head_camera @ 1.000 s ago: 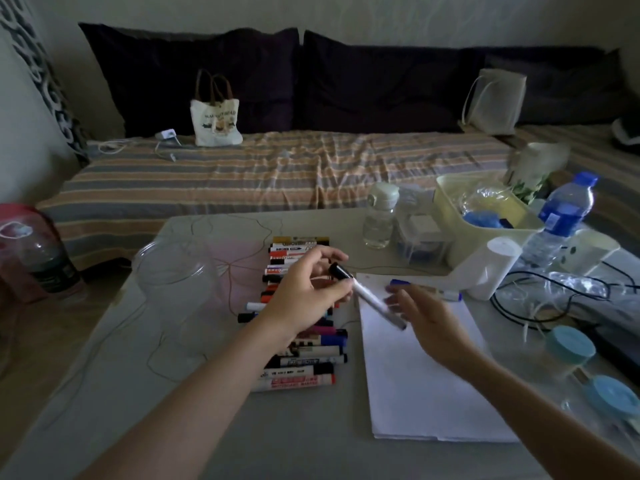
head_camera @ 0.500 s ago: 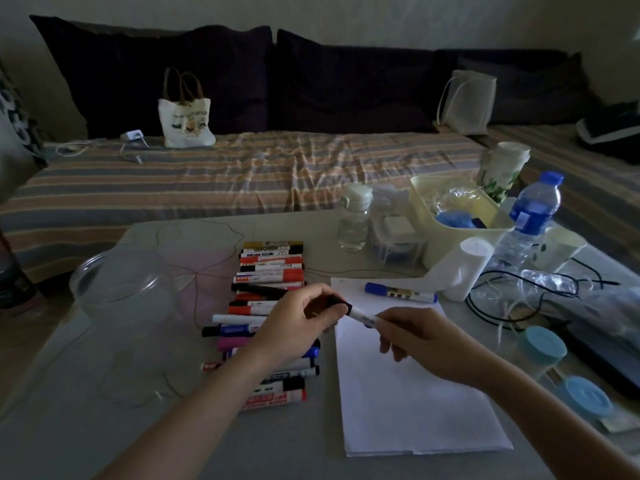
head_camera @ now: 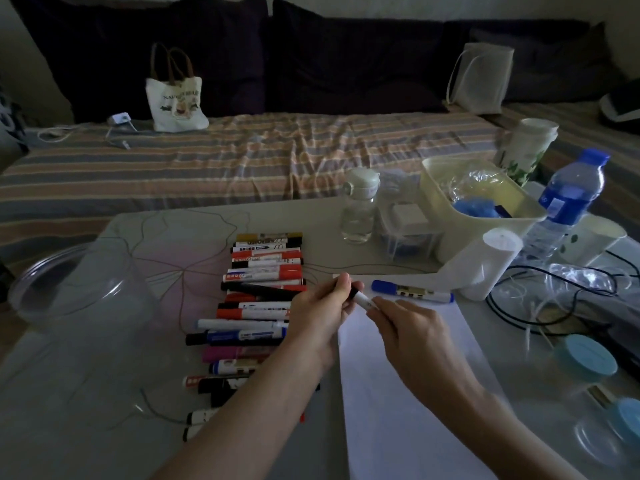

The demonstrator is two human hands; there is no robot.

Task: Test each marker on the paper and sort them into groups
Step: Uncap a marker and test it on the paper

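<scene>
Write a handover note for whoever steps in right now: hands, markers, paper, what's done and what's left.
Left hand pinches the black cap end of a white-barrelled marker; right hand grips its barrel, held over the top of the paper. Cap looks still on.
One blue marker lies alone at the paper's far edge.
The row of markers lies left of the paper.
No marks visible on the paper in this dim light.
Left: uncap, test the held marker, sort it, then work through the row.

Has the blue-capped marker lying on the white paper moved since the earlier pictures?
No. The blue-capped marker lies at the top edge of the white paper, just left of the white paper roll, as before; only the camera shifted.
</scene>
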